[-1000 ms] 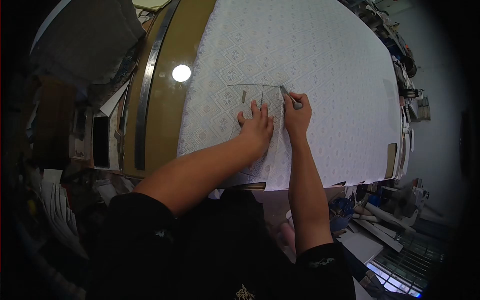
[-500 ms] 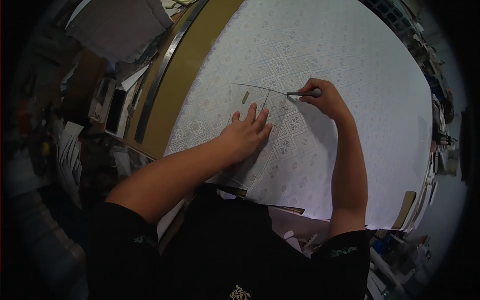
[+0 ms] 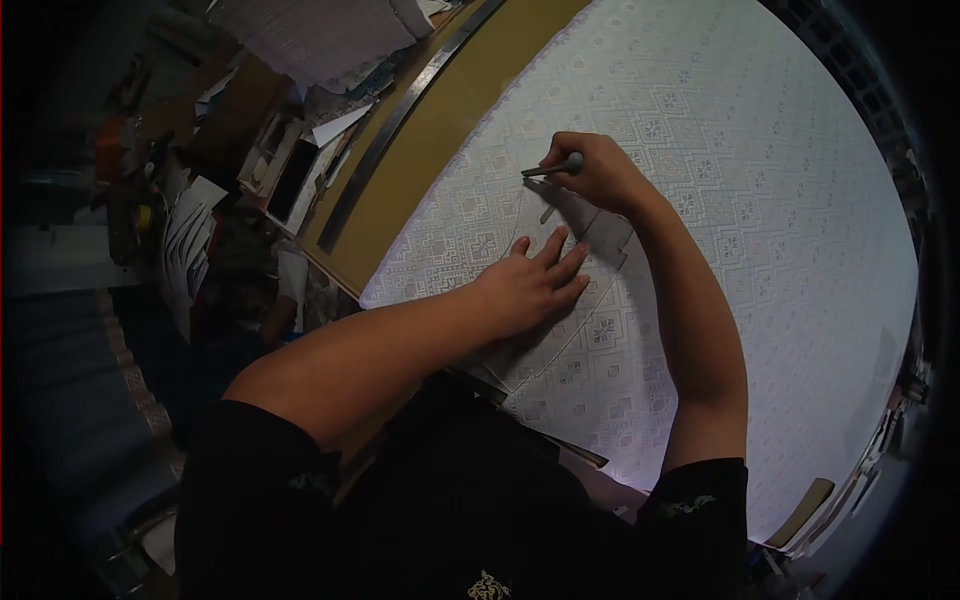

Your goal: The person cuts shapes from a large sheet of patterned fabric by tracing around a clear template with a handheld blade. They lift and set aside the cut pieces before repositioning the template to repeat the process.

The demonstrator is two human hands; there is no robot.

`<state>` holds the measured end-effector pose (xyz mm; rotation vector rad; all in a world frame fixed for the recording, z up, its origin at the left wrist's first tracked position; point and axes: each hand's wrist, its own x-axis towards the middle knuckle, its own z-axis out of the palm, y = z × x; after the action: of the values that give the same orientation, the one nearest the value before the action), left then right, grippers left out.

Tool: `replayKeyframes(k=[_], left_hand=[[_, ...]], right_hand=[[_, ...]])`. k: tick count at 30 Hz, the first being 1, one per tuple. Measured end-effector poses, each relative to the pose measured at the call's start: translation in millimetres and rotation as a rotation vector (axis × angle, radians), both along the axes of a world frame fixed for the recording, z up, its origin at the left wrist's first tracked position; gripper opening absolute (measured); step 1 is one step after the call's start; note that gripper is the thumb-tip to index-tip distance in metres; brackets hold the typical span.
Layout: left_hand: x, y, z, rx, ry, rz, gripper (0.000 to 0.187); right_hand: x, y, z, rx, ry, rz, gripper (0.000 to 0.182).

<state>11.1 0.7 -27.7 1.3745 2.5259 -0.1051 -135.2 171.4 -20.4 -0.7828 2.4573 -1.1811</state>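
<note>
A large sheet of pale patterned fabric point(image 3: 800, 250) lies spread in front of me. On it rests a clear, see-through template point(image 3: 600, 240) with thin edges and a small slot near its upper end. My left hand point(image 3: 528, 285) presses flat on the template, fingers spread. Beyond it, my right hand point(image 3: 600, 172) pinches a slim dark pen point(image 3: 546, 170) with a rounded grey end. The pen's tip meets the fabric by the template's far left corner. Part of the template is hidden beneath my left hand and forearm.
A long metal ruler point(image 3: 400, 115) lies on the brown table strip point(image 3: 455, 110) left of the fabric. Farther left are stacked papers point(image 3: 190, 240) and a folded pale cloth point(image 3: 320, 35). A brown piece point(image 3: 803, 510) sits at the lower right edge.
My right hand has moved the pen leftward along the template's far edge, from its right part to its left corner. My left hand stays on the template. The view has shifted.
</note>
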Motion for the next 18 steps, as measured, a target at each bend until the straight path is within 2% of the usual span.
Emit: replayKeyframes(k=[2, 8, 14, 18], left_hand=[[2.2, 0.5, -6.2, 0.039, 0.01, 0.028, 0.054], [8.7, 7.7, -9.9, 0.055, -0.026, 0.115, 0.05], [23.9, 33.4, -15.6, -0.049, -0.025, 0.259, 0.049], [24.4, 28.9, -16.6, -0.003, -0.045, 0.267, 0.047]], right_hand=[[0.6, 2.1, -9.2, -0.064, -0.126, -0.027, 0.015], [5.1, 5.4, -14.9, -0.113, -0.141, -0.058, 0.015], [-24.8, 2.5, -8.9, -0.053, -0.119, 0.102, 0.017], [-60.6, -9.3, 1.2, 0.013, -0.124, 0.272, 0.017]])
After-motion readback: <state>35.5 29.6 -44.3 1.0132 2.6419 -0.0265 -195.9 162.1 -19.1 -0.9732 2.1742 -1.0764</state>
